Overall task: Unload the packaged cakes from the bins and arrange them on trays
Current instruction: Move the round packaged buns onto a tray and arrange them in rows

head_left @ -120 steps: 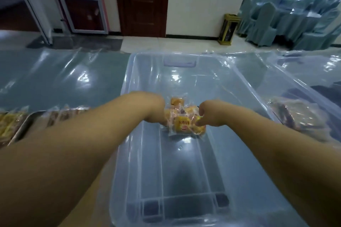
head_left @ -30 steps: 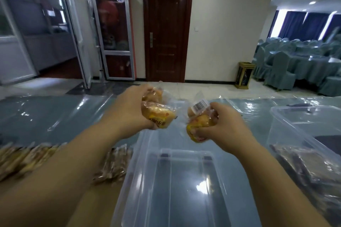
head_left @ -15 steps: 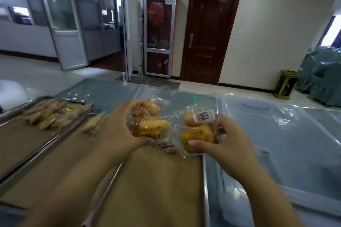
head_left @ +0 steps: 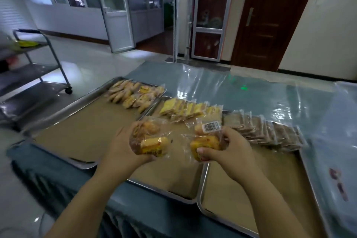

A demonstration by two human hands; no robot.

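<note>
Both hands are up over the trays, held apart. The left hand [head_left: 123,147] grips a bundle of wrapped cakes [head_left: 152,145], fingers curled round it. The right hand [head_left: 229,149] clamps a second bundle [head_left: 205,144], barcode sticker facing up.

Below them, three metal trays sit side by side on the surface [head_left: 251,92], a teal cloth under shiny clear plastic. The left tray [head_left: 81,129] has pale round packets [head_left: 133,92] at its far end. The middle tray [head_left: 170,176] carries a row of yellow slices [head_left: 189,110], and the right tray [head_left: 241,189] a row of brown packets [head_left: 266,129].

Out in the room there is a glossy pale floor [head_left: 100,63], and a metal trolley [head_left: 38,75] stands off to the left. Glass doors [head_left: 116,6] stand at the back, with a dark wooden door [head_left: 270,15] to their right.
</note>
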